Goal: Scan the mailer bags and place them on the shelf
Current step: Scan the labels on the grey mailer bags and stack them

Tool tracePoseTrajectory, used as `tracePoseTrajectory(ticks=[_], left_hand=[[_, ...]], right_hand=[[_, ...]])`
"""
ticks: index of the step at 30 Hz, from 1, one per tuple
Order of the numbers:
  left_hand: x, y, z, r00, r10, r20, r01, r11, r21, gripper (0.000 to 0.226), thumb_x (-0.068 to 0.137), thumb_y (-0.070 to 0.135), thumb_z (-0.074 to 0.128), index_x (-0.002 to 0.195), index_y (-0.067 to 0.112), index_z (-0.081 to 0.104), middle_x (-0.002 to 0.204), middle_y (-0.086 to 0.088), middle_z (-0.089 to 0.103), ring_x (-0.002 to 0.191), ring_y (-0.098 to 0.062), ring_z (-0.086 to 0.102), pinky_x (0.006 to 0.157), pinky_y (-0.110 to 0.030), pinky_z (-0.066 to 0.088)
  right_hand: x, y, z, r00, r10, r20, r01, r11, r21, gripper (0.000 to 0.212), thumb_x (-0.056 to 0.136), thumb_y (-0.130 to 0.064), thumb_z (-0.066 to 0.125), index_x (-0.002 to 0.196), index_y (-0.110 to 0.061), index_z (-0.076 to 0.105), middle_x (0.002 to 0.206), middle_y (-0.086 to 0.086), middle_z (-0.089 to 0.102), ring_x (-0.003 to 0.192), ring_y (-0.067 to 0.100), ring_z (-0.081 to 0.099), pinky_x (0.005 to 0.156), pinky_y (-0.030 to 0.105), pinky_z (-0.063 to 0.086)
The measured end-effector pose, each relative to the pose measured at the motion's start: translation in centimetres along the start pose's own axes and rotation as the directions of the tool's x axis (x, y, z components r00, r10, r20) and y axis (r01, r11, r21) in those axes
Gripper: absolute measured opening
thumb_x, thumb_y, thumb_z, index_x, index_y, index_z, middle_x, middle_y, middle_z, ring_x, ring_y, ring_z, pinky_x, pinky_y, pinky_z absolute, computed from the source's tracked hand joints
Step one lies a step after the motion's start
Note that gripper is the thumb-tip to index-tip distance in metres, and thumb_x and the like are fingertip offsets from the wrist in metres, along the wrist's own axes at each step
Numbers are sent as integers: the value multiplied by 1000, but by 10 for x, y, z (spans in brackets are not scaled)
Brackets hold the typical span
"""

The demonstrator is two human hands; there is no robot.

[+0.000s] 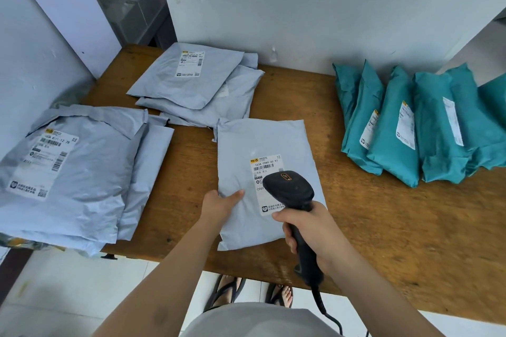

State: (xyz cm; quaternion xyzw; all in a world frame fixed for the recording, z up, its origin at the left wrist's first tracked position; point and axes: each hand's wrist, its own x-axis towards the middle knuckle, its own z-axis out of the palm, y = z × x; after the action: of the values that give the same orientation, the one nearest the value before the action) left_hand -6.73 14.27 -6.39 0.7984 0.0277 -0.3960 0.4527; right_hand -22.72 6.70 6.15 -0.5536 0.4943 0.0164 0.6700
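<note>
Scanner cable: a dark cord is seen trailing down from the handle's base, nearest the person.
Right grip: curled fully round the scanner's handle, with one finger laid forward under the head.
Scanner: black matt plastic, pistol-shaped with a rounded head; the head is held over the lower part of the label, its nose aimed away from the person.
Left grip: the mailer bag's near left edge is pinched, thumb flat on top; the fingers beneath are hidden.
Mailer bag: a pale grey, thin, creased plastic film rectangle, lying flat on the surface in front of the person, between the two grips.
Label: white paper is stuck to the bag's face; the barcode shows just beyond the scanner's nose.
Deciding relation: the bag's long axis runs away from the person, and the barcode lies ahead of the right grip, so scanning is judged to be the step in hand. The left grip, being already on the bag, is better placed to lift it.
Surface: worn, brown, grainy wood.
Left stack: large grey bags are piled, overhanging the near left edge.
Far stack: flatter grey bags are piled near the wall.
Teal bags: plump packets are leaned in a row at far right.
Shelf: it cannot be identified with certainty.
</note>
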Motion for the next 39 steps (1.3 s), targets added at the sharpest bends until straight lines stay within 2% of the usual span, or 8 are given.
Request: tracePoseTrajectory(ticks=[8,16,20,23,25,29,36,39], left_hand=[[-5,5,-73,971,185,-153,-154,969,195,35,86,24,67,112,3,59,104,-7,63,96,-29,60,81,-36,47],[-4,33,-131,795,533,-289,-233,708,666,51,88,17,61,132,6,39,124,-22,50,114,-41,50,89,-50,44],[37,98,-122,845,450,-288,-361,879,311,30,86,17,61,113,5,56,97,-8,61,91,-28,58,85,-38,47],[85,138,-114,970,160,-182,-205,942,-264,9,86,11,59,90,4,56,79,-8,52,85,-26,52,73,-38,48],[115,153,-109,997,53,-55,-72,892,-446,21,90,12,57,109,3,55,99,-11,55,98,-29,58,83,-36,49],[162,170,-102,987,-84,136,149,797,-586,50,93,22,54,140,12,40,143,-7,47,128,-25,49,96,-35,48],[197,177,-79,993,-65,98,110,808,-579,47,88,24,63,132,20,48,138,0,52,117,-19,52,72,-32,53],[186,190,-66,999,-38,30,48,869,-492,11,91,14,54,102,10,56,136,-8,53,97,-17,61,69,-25,53]], right_hand=[[6,-10,0,999,-37,-32,37,999,7,24,81,-12,68,63,-3,54,49,10,51,38,18,42,47,25,38],[15,-22,17,999,-47,5,47,998,-52,35,82,-14,68,53,-4,52,43,9,48,35,18,40,48,23,39],[20,-35,19,998,-67,-11,66,996,-57,35,82,-15,69,52,-5,52,43,8,48,35,18,41,48,24,40],[23,-46,15,996,-77,-53,74,995,-67,39,82,-15,69,48,-7,52,43,10,48,37,19,41,48,23,40],[24,-53,10,994,-85,-71,79,994,-80,42,82,-17,69,44,-8,52,42,10,48,38,19,42,52,25,41],[26,-62,0,988,-80,-129,71,995,-73,44,82,-21,69,43,-10,52,40,8,48,38,17,42,56,26,41],[29,-57,-15,964,-51,-260,64,997,42,39,80,-15,70,47,-7,52,50,16,49,37,19,41,49,25,40],[27,-50,-19,958,-20,-287,41,997,68,36,80,-15,71,50,-7,52,51,15,48,37,19,41,48,24,39]])
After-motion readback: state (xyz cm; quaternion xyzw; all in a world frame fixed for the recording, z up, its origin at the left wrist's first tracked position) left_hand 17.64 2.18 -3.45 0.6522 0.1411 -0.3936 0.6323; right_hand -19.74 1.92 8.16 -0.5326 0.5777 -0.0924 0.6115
